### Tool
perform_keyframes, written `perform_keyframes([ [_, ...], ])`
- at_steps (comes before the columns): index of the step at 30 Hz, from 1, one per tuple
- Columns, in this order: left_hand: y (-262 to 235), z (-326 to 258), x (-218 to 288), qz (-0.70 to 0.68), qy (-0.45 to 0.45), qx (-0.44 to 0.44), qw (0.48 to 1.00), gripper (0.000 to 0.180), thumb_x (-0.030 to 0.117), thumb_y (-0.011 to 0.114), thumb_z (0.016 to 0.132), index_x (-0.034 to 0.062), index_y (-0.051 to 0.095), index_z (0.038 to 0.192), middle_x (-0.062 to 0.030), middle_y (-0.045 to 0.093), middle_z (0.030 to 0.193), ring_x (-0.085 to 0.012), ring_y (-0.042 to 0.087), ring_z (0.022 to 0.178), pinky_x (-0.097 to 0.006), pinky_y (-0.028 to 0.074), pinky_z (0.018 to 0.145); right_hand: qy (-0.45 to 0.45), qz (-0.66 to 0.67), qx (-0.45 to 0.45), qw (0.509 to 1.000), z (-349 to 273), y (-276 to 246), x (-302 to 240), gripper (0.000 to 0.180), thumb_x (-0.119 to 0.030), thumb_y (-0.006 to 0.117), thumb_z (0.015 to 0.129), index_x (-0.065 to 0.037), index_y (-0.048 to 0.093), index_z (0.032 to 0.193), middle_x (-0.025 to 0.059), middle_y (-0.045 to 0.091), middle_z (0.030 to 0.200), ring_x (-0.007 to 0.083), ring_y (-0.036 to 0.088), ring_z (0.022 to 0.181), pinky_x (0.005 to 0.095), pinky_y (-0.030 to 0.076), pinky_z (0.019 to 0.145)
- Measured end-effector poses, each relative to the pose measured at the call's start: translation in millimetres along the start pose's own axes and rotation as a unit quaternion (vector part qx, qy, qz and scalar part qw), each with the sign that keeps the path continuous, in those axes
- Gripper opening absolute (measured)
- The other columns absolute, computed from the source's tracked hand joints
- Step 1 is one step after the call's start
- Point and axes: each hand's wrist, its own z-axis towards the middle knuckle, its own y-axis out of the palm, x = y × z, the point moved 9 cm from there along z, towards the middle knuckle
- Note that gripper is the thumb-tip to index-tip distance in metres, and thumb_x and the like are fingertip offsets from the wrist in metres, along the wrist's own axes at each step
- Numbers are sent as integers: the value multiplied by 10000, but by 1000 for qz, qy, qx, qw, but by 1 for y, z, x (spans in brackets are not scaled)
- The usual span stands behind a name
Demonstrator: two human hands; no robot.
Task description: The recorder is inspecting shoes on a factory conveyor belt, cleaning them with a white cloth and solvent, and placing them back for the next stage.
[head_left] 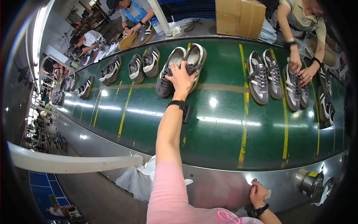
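Note:
My left hand point(181, 78) reaches across a green conveyor belt point(209, 127) and grips a pair of grey sneakers point(195, 56) with white stripes, dark laces and gum-coloured soles. Its fingers spread over the inner sides and laces of both shoes, which stand close together, toes toward me. Low at the right, my right hand point(258, 193) is held by the belt's metal edge with its fingers curled. A small pale patch shows beside those fingers; whether they hold it is unclear.
More sneaker pairs stand left point(143, 65) and right point(264, 74) on the belt. A co-worker's hands point(301, 69) touch shoes at the right; another person handles a shoe across the belt. A cardboard box point(238, 18), white rail point(82, 162), plastic bag point(136, 183) and metal motor point(311, 183) surround it.

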Motion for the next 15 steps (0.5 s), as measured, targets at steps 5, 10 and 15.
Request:
perform_keyframes([
  [5, -49, -62, 28, -42, 95, 16, 994, 450, 124, 815, 676, 122, 562, 1048, -149, 548, 1087, -374, 461, 1212, -619, 380, 917, -20, -2, 13, 1000, -5, -4, 5, 128, -17, 592, 858, -74, 688, 921, 158, 681, 761, 345, 651, 635, 411, 498, 577],
  [10, -107, -120, 62, -185, 110, 5, 977, 443, 136, 861, 648, 71, 541, 947, -142, 538, 987, -365, 482, 1056, -466, 420, 885, -17, -31, 29, 999, -11, -9, 11, 120, -71, 624, 849, -133, 696, 923, 107, 678, 725, 314, 650, 617, 406, 508, 574],
  [15, -173, -216, 144, -180, 355, -92, 913, 418, 45, 802, 578, 69, 563, 920, -154, 564, 1067, -389, 491, 1135, -514, 403, 936, -16, -22, 41, 999, -14, -16, 12, 111, -103, 603, 874, -152, 693, 916, 117, 683, 723, 341, 664, 644, 442, 515, 599],
])
